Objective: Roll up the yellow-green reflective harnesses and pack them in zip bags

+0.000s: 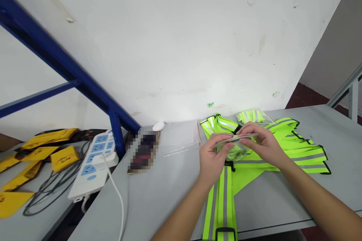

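My left hand [213,154] and my right hand [261,144] are both closed on the top edge of a clear plastic bag [236,152], one at each side. Something bright yellow-green shows through the bag, partly hidden by my fingers. Under and around the hands lie neon yellow-green reflective straps [299,154] with grey stripes and black buckles. Some straps run down to the table's front edge, where a black buckle [225,230] shows. Just behind my hands rests a filled clear bag [251,116] with a folded strap inside.
Flat clear bags [181,145] with red seal lines lie left of the hands. A white oval object [158,126] is near the wall beside a pixelated item [143,152]. Further left are a white power strip [93,162], cables, yellow pieces [64,158] and a blue metal frame [68,64].
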The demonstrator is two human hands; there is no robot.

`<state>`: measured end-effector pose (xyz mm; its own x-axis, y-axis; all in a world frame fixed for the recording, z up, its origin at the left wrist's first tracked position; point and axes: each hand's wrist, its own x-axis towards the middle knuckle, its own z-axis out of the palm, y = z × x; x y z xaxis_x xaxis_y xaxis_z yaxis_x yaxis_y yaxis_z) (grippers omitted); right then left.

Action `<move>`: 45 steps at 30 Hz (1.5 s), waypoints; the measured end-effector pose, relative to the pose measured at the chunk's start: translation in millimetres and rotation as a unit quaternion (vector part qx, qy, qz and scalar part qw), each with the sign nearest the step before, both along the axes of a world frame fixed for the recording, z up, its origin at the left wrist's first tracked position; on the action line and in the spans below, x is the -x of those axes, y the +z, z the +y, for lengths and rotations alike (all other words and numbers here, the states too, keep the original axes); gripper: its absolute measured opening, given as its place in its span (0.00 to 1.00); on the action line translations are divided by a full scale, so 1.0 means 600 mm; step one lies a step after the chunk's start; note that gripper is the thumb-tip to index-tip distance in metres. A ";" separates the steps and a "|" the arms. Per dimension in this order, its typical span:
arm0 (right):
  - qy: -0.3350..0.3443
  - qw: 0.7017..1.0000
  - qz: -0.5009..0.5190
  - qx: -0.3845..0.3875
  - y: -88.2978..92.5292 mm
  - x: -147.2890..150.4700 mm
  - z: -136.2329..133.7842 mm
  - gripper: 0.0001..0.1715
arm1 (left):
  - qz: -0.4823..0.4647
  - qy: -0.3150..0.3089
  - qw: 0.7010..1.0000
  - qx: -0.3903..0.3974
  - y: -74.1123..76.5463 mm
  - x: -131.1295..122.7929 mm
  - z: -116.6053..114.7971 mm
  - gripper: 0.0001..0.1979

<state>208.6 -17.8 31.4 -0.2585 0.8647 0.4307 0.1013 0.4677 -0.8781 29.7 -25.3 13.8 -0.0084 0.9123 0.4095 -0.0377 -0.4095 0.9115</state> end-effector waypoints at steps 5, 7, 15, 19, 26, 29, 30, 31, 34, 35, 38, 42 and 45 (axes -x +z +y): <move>-0.012 1.000 0.012 -0.003 -0.002 -0.001 0.006 0.05 | 0.006 0.019 1.000 0.012 0.001 -0.001 -0.001 0.12; -0.016 1.000 0.013 -0.011 -0.001 -0.001 0.006 0.05 | 0.003 0.028 1.000 0.011 0.002 -0.001 0.000 0.11; -0.030 0.999 0.007 -0.036 0.002 0.000 0.003 0.03 | 0.005 0.039 0.999 -0.019 0.000 0.002 0.003 0.08; -0.030 0.998 0.024 -0.044 0.002 -0.002 0.002 0.02 | 0.004 0.025 0.999 -0.036 -0.003 0.002 0.003 0.07; -0.045 0.997 0.006 -0.064 0.007 -0.002 -0.001 0.01 | 0.010 0.005 1.000 -0.019 -0.007 0.003 0.003 0.06; -0.047 0.996 -0.013 -0.069 0.009 -0.002 -0.002 0.03 | 0.000 0.007 1.000 -0.027 -0.008 0.003 0.003 0.05; -0.048 0.996 -0.019 -0.066 0.010 -0.001 -0.002 0.04 | 0.000 0.006 1.000 -0.028 -0.009 0.003 0.003 0.05; -0.048 0.997 -0.023 -0.061 0.010 -0.001 -0.002 0.04 | 0.002 0.004 1.000 -0.029 -0.009 0.003 0.003 0.05; -0.048 0.997 -0.028 -0.050 0.012 0.001 -0.004 0.02 | 0.009 0.000 0.999 -0.031 -0.010 0.002 0.002 0.05; -0.050 0.997 -0.028 -0.053 0.012 0.001 -0.005 0.02 | 0.009 -0.001 0.999 -0.033 -0.011 0.002 0.001 0.04; -0.060 0.996 -0.024 -0.061 0.012 0.002 -0.007 0.02 | 0.008 -0.004 0.999 -0.037 -0.010 0.000 0.001 0.04; -0.064 0.996 -0.020 -0.056 0.013 0.001 -0.007 0.04 | 0.007 -0.003 0.999 -0.043 -0.007 0.000 0.001 0.03; -0.063 0.997 -0.015 -0.052 0.013 0.000 -0.005 0.04 | 0.005 0.004 0.999 -0.047 -0.005 0.001 0.001 0.03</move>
<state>208.7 -20.6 39.2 -0.1640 0.8422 0.5136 0.1904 0.5379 -0.8212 29.4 -24.7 11.1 -0.0110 0.8699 0.4930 -0.0245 -0.4931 0.8696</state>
